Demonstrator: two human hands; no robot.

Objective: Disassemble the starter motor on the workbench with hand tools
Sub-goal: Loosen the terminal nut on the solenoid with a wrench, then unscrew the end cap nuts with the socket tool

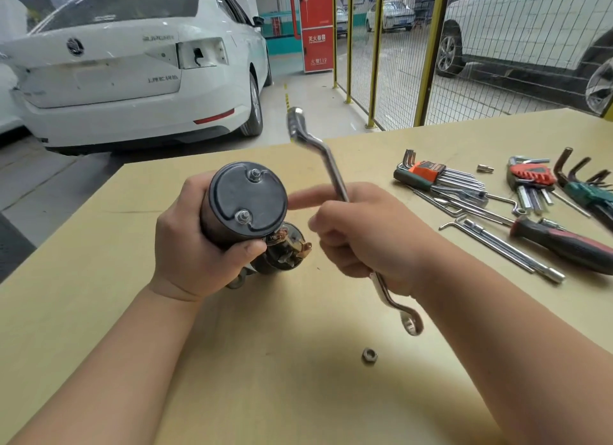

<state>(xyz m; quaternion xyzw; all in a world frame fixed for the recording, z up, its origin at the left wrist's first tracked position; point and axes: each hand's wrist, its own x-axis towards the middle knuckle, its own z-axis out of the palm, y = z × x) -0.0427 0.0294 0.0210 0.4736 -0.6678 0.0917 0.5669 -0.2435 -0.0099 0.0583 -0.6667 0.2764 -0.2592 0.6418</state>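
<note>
Left hand (195,248) grips the motor (245,205) mid-bench (99,312); right hand (365,242) clasps the wrench (335,172); nut (369,355) near front edge.

starter motor (243,209) left of wrench (335,175); nut (369,355) nearer

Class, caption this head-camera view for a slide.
Left hand grips the starter motor, right hand holds a ring spanner, one loose nut on the workbench.

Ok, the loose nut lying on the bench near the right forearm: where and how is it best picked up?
Probably from straight above, pinching two opposite outer flats of the nut with thumb and forefinger. It lies flat on the workbench, hole up, too low to wrap, with bare surface all around.
</note>
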